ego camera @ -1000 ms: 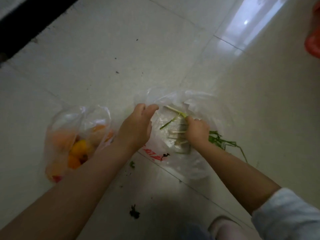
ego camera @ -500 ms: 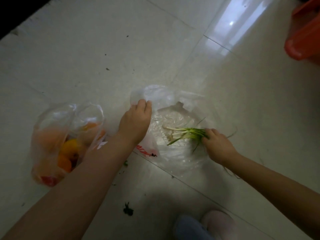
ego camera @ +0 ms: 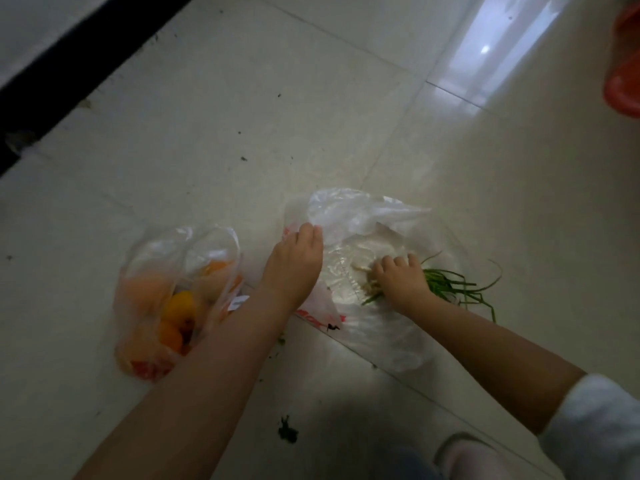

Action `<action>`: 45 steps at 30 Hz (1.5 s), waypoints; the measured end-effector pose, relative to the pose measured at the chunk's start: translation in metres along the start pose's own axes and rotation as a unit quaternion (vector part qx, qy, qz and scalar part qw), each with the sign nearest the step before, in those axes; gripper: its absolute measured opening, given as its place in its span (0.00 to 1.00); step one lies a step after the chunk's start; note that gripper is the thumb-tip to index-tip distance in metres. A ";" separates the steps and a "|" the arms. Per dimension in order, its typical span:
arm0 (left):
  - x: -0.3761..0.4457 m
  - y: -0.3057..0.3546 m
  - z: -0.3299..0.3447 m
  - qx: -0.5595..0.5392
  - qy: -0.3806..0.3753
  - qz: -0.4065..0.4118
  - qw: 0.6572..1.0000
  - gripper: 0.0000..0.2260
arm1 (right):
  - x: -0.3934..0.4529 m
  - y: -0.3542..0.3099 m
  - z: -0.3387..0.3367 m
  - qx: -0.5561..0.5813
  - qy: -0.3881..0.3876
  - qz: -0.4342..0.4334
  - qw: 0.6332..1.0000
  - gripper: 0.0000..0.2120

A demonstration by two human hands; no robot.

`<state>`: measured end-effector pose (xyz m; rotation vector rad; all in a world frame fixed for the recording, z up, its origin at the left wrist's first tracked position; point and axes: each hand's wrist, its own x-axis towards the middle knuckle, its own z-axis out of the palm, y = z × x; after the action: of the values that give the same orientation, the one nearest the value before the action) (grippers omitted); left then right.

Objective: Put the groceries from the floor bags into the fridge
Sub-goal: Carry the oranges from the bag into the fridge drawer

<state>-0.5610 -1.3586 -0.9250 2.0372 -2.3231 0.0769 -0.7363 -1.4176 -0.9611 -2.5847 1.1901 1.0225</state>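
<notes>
Two clear plastic bags lie on the pale tiled floor. The left bag (ego camera: pixel 166 271) holds orange and yellow fruit and something red at its bottom. The middle bag (ego camera: pixel 360 216), with red print, is spread open. My left hand (ego camera: pixel 294 265) pinches this bag's left rim. My right hand (ego camera: pixel 398 282) is closed around a bunch of green onions (ego camera: pixel 453 285) at their pale root ends, over the bag's opening. The green tops trail to the right, onto the floor.
A red plastic object (ego camera: pixel 623 74) sits at the far right edge. A dark strip (ego camera: pixel 69 71) runs along the floor's upper left. Bits of green scrap (ego camera: pixel 287 433) lie on the tiles near me. My slipper (ego camera: pixel 464 455) shows at the bottom.
My right hand has moved left along the green onions, from their green part to the root ends, and grips them there. My left hand stays on the bag's rim.
</notes>
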 end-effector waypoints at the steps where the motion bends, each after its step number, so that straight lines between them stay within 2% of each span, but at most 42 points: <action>1: -0.001 -0.001 0.002 -0.003 0.001 -0.005 1.000 0.17 | 0.002 0.001 0.002 0.020 -0.001 0.010 1.000 0.21; 7: -0.007 -0.002 0.010 -0.030 -0.024 -0.028 0.999 0.15 | 0.003 -0.004 -0.007 0.122 0.034 0.005 0.992 0.15; 9: -0.009 -0.002 0.007 -0.056 -0.045 -0.079 0.994 0.13 | -0.004 -0.007 -0.019 0.158 0.062 -0.024 0.985 0.13; 10: -0.009 -0.002 0.006 -0.107 -0.060 -0.121 0.985 0.15 | -0.009 -0.006 -0.027 0.180 0.069 -0.046 0.980 0.12; 13: 0.000 -0.010 0.003 -0.206 -0.120 -0.307 0.921 0.14 | -0.030 0.004 -0.053 0.264 0.057 -0.097 0.958 0.12; 15: 0.008 -0.018 0.001 -0.244 -0.123 -0.393 0.878 0.16 | -0.038 0.014 -0.071 0.275 0.033 -0.106 0.955 0.05; 16: 0.012 -0.023 0.000 -0.255 -0.110 -0.425 0.861 0.16 | -0.040 0.019 -0.080 0.256 0.022 -0.101 0.961 0.04; 19: 0.024 -0.030 0.000 -0.322 -0.054 -0.498 0.803 0.17 | -0.039 0.025 -0.101 0.190 0.018 -0.055 0.980 0.16; 21: 0.030 -0.030 -0.006 -0.372 -0.018 -0.515 0.772 0.16 | -0.035 0.024 -0.113 0.146 0.037 -0.024 0.988 0.15; 23: 0.032 -0.026 -0.013 -0.398 -0.013 -0.472 0.786 0.16 | -0.033 0.019 -0.123 0.104 0.053 0.003 0.993 0.13; 25: 0.026 -0.023 -0.021 -0.398 -0.047 -0.404 0.822 0.21 | -0.032 0.010 -0.132 0.104 0.080 0.012 0.991 0.09; 27: 0.012 -0.030 -0.028 -0.375 -0.054 -0.355 0.855 0.21 | -0.030 -0.001 -0.137 0.135 0.100 0.003 0.986 0.05; 29: -0.009 -0.046 -0.039 -0.344 -0.012 -0.337 0.876 0.17 | -0.029 -0.016 -0.141 0.192 0.093 -0.023 0.977 0.10; 31: -0.036 -0.063 -0.051 -0.326 0.068 -0.309 0.891 0.15 | -0.028 -0.032 -0.143 0.265 0.054 -0.063 0.961 0.15; 33: -0.065 -0.079 -0.063 -0.314 0.115 -0.261 0.906 0.13 | -0.027 -0.048 -0.144 0.358 -0.001 -0.099 0.929 0.13; 36: -0.100 -0.095 -0.070 -0.313 0.116 -0.272 0.903 0.11 | -0.028 -0.063 -0.148 0.544 -0.062 -0.089 0.832 0.01; 38: -0.116 -0.101 -0.066 -0.318 0.106 -0.292 0.896 0.10 | -0.024 -0.069 -0.147 0.635 -0.077 -0.057 0.766 0.12; 39: -0.121 -0.103 -0.062 -0.325 0.103 -0.298 0.892 0.10 | -0.022 -0.071 -0.146 0.651 -0.077 -0.049 0.753 0.14; 43: -0.126 -0.104 -0.049 -0.350 0.109 -0.340 0.866 0.08 | -0.019 -0.076 -0.140 0.632 -0.071 -0.055 0.770 0.15; 45: -0.126 -0.104 -0.045 -0.358 0.104 -0.348 0.860 0.08 | -0.019 -0.075 -0.138 0.658 -0.080 -0.049 0.747 0.14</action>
<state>-0.4414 -1.2443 -0.8890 2.1199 -1.0993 -0.4881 -0.6184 -1.4048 -0.8562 -1.3407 1.0636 0.1332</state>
